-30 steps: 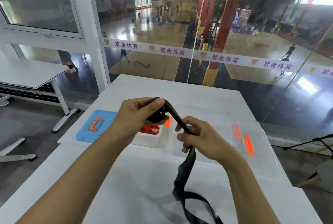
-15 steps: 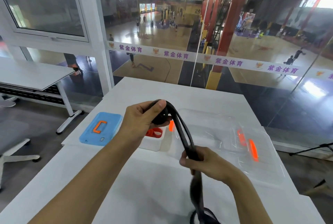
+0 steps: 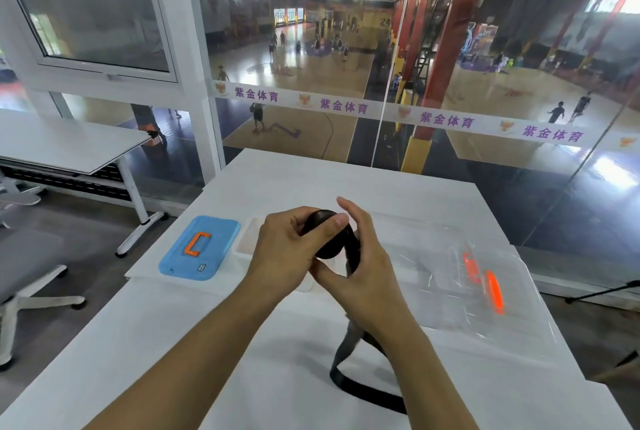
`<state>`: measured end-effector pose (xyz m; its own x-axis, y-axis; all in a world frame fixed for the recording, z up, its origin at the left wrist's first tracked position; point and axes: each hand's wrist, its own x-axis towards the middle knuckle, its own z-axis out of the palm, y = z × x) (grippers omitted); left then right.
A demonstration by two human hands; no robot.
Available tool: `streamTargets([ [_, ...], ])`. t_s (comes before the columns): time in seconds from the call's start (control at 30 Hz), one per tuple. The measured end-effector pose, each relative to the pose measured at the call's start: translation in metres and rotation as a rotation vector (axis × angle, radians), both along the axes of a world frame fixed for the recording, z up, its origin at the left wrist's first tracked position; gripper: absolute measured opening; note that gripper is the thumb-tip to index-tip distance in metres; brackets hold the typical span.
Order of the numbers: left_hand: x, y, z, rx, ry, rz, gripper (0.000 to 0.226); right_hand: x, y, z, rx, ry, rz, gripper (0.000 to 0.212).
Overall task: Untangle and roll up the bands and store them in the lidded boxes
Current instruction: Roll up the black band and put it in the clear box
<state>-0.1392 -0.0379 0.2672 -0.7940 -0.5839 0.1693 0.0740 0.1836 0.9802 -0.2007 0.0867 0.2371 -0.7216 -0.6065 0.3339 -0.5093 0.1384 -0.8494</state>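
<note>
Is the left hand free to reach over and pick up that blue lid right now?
Probably not yet. The left hand grips the rolled part of the black band, with the right hand wrapping it. The blue lid lies uncovered just to the left on the table, with nothing between.

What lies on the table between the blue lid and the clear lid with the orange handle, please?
In the head view, a white box sits beside the blue lid; the hands, left and right, rolling the black band, hide the stretch towards the clear lid.
</note>
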Motion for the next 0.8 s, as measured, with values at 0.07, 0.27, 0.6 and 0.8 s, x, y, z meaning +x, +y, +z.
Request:
streamTargets([
  [0.07, 0.000, 0.003, -0.005, 0.028, 0.011, 0.044, 0.020, 0.005, -0.004, -0.003, 0.023, 0.004, -0.095, 0.083],
  [0.27, -0.008, 0.013, -0.018, -0.011, 0.019, 0.090, 0.021, 0.018, -0.019, -0.020, -0.004, 0.091, -0.265, 0.060],
  [0.6, 0.018, -0.033, -0.002, 0.056, -0.371, -0.427, 0.024, -0.030, 0.019, -0.018, 0.322, 0.240, 0.154, 0.074],
  [0.8, 0.018, -0.026, 0.003, 0.001, -0.348, -0.390, 0.020, -0.025, 0.021, 0.005, 0.507, 0.316, 0.119, 0.072],
])
